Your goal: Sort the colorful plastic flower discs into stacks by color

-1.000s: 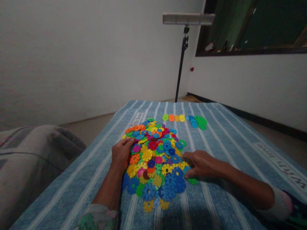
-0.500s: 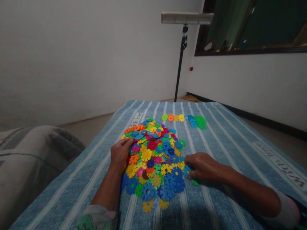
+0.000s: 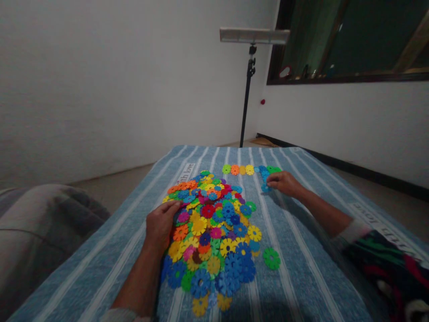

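Printed on a blue-and-white striped cloth [image 3: 311, 259], "ith love" is read in the left lettering [image 3: 186, 173], its start covered by flower-shaped discs [image 3: 208, 210]. "Love" is repeated in the right lettering [image 3: 362, 212], its other word partly obscured.

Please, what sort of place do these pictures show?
Probably a room indoors, perhaps in a home: there are plain pale walls, a dark-framed window, and a striped blue cloth under the flower-shaped pieces.

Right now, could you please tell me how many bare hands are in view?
2: the left hand at the left edge of a multicoloured heap of flower-shaped plastic discs, the right hand farther away, its fingers at blue plastic discs.
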A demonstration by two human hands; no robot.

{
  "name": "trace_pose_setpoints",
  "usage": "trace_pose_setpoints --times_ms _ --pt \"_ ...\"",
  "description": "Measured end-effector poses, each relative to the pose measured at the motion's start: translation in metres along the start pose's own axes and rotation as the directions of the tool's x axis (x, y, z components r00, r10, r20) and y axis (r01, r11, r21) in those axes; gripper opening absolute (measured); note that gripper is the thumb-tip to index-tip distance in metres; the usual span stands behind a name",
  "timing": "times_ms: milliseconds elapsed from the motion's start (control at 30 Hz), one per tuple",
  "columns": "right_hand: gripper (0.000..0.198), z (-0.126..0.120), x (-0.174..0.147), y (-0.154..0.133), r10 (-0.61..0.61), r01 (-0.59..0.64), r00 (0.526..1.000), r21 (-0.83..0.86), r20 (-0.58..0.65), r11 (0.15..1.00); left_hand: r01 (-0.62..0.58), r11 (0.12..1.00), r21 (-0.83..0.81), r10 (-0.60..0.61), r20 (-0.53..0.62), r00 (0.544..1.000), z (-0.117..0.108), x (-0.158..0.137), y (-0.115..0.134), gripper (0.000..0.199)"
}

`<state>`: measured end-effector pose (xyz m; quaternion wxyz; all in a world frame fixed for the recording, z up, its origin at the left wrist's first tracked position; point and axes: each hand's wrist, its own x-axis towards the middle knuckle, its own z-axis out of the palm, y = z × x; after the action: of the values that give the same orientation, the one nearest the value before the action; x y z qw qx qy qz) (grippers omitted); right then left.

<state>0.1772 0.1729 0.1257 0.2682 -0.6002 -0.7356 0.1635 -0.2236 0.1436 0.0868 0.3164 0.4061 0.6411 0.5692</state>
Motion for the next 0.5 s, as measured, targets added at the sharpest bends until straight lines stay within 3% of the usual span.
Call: trace_pose_setpoints --times_ms 100,233,500 --pt "0.017 -0.010 0.032 0.022 0.052 -0.064 0.996 -0.167 -0.072 0.984 0.005 1.000 -0.006 -0.005 0.001 1.000 0.000 0.000 0.001 0.028" --pt "0.019 -0.009 0.055 0.037 0.113 -0.116 0.993 -0.307 -0.029 0.945 0.006 1.000 0.016 -0.006 -0.010 1.000 -0.001 -0.002 0.003 0.026" --pt "0.018 -0.005 0.066 0.047 0.092 -0.091 0.996 -0.279 -0.007 0.956 0.039 0.999 -0.002 -0.039 0.016 0.999 -0.002 -0.001 0.001 0.031"
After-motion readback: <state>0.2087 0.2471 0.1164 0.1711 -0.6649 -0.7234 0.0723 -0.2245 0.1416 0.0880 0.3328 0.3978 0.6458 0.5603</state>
